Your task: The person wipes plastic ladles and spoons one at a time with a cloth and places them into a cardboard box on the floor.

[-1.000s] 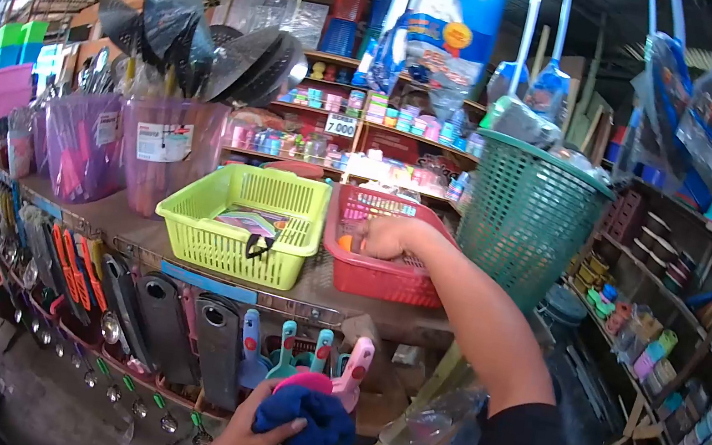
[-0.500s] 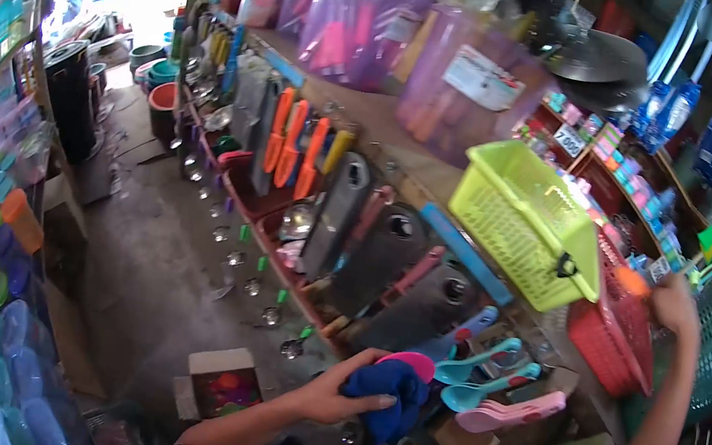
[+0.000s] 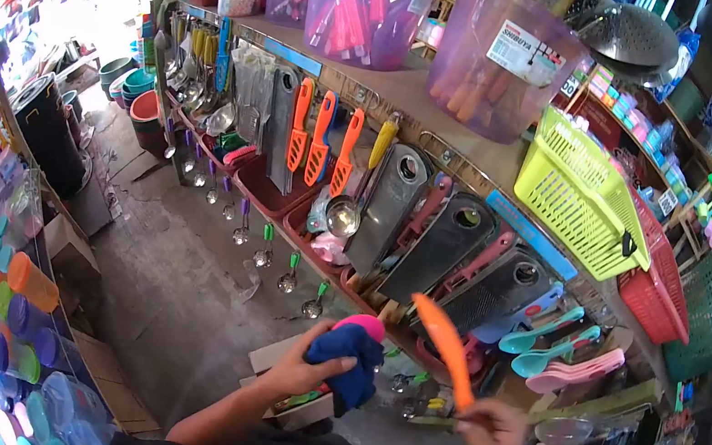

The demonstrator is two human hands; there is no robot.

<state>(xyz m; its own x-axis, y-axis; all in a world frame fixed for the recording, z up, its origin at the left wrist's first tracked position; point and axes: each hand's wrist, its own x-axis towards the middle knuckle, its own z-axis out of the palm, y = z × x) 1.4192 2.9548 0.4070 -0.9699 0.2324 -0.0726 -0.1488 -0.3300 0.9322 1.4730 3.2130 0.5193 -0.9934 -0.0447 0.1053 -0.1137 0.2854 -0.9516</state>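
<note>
My left hand [image 3: 301, 371] is closed around a dark blue cloth [image 3: 347, 359], and a pink round item [image 3: 362, 325] sticks out above the cloth. In my right hand [image 3: 492, 436] is an orange utensil [image 3: 446, 347], gripped at its lower end and pointing up and to the left. It is held in front of the rack of hanging utensils, apart from the cloth. Turquoise ladles [image 3: 541, 342] and pink ladles [image 3: 575, 370] lie to the upper right of my right hand.
Black graters [image 3: 444, 249] and orange-handled tools [image 3: 320, 139] hang along the shelf. Purple tubs [image 3: 508, 70] and a lime basket [image 3: 581, 196] stand above. An open cardboard box [image 3: 304, 413] sits below my left hand. Colourful containers [image 3: 34, 280] fill the left side.
My right hand has come down from the baskets at the right to the front, with the orange utensil in it. My left hand still holds the cloth. The view has shifted.
</note>
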